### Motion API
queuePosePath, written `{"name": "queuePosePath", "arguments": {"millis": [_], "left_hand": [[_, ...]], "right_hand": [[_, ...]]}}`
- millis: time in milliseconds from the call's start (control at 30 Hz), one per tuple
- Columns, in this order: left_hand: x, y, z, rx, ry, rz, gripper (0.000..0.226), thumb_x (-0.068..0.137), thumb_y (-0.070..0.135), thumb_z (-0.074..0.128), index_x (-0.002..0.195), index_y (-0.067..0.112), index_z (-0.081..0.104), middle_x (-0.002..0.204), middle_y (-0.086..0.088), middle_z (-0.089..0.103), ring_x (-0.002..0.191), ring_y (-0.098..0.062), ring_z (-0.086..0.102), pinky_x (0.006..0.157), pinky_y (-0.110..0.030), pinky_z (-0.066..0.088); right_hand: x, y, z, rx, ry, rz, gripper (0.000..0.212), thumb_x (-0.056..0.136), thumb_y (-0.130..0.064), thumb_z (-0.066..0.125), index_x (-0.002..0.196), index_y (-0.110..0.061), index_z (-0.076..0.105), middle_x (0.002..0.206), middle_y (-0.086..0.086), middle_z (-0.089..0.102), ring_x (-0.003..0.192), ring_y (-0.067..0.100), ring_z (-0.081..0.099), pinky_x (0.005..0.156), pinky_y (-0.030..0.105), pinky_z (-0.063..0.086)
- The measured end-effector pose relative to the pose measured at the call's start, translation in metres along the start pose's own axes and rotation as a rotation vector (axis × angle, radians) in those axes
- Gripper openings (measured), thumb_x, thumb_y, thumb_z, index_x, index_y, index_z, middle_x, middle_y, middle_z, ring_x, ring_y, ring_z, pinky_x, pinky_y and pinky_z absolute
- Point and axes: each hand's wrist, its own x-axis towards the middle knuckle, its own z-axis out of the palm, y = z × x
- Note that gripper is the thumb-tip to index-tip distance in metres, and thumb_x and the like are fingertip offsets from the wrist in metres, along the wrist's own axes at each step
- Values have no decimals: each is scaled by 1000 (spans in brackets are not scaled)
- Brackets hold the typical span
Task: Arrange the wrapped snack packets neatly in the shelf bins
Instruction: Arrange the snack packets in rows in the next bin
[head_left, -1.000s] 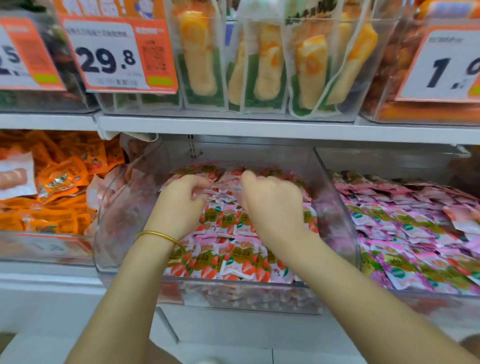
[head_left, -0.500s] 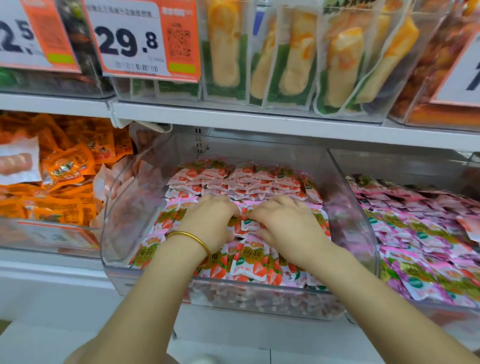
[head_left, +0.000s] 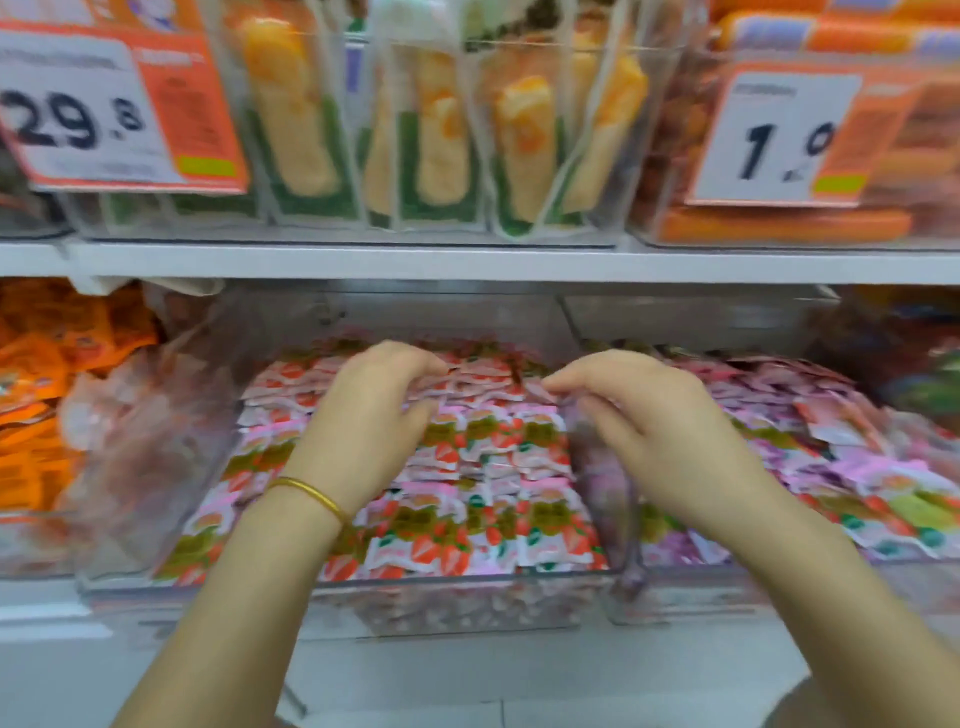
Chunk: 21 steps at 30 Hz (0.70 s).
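A clear plastic bin (head_left: 218, 415) on the lower shelf holds rows of small pink-and-white strawberry snack packets (head_left: 467, 525). My left hand (head_left: 363, 426), with a gold bangle on the wrist, hovers over the middle of the bin, fingers curled loosely downward and holding nothing. My right hand (head_left: 654, 431) hovers above the bin's right wall, its fingertips pointing left toward the back rows, with no packet seen in it. The frame is blurred by motion.
A neighbouring bin of pink and purple packets (head_left: 841, 467) lies to the right, and orange packets (head_left: 36, 395) fill the bin on the left. The shelf edge (head_left: 467, 262) above carries bins of yellow-green snack bags (head_left: 436, 156) and price tags (head_left: 98, 109).
Both hands have lifted off the front packets and moved apart, the right one shifting toward the bin's right wall. The view has tilted slightly.
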Motion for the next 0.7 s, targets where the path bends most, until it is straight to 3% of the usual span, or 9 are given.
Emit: {"name": "queuePosePath", "arguments": {"millis": [133,267,333,400,533,633,700], "left_hand": [[13,72,22,-212,38,192,28,76,12,55,101,12,66,98,1,61,90,-6,51,84,-4,31],[22,129,55,-290,-118,315,25,78,19,53,100,16,65,98,6,59,87,2,46,82,-2,30],[27,145,73,-252,-202,357,31,80,31,46,100,18,65,101,3,63,96,-6,53,88,-12,37],[32,153,87,-154,-241,366,39,77,38,38,99,20,65,102,1,64,99,-18,59,90,-32,46],[43,172,95,-77,-250,354,35,78,35,40,98,22,65,102,2,64,98,-23,60,89,-40,48],[53,186,104,-101,-252,345,24,83,25,51,101,21,66,106,2,63,103,-21,57,94,-38,44],[56,190,111,-106,-254,365,18,85,18,57,101,20,66,105,3,62,103,-19,56,95,-31,41]], "right_hand": [[-42,56,-31,13,149,201,26,84,-3,52,99,-11,71,98,2,71,98,8,54,83,3,34],[-77,100,-37,-33,249,401,24,81,-1,54,94,-10,72,94,4,72,90,17,64,82,18,42],[-89,118,-45,-81,297,506,24,83,1,56,97,-11,71,98,4,71,93,21,64,84,27,46],[-98,136,-59,-168,320,619,27,84,1,54,102,-12,70,104,5,69,99,23,62,86,31,45],[-103,168,-76,-322,210,787,31,84,-3,52,110,-15,67,111,10,64,106,30,57,82,36,44],[-91,184,-72,-401,10,806,26,87,-22,55,110,-11,61,108,14,57,106,36,53,81,40,47],[-82,191,-67,-458,-120,818,39,86,-40,57,109,-8,57,113,13,53,110,36,49,85,41,44]]}}
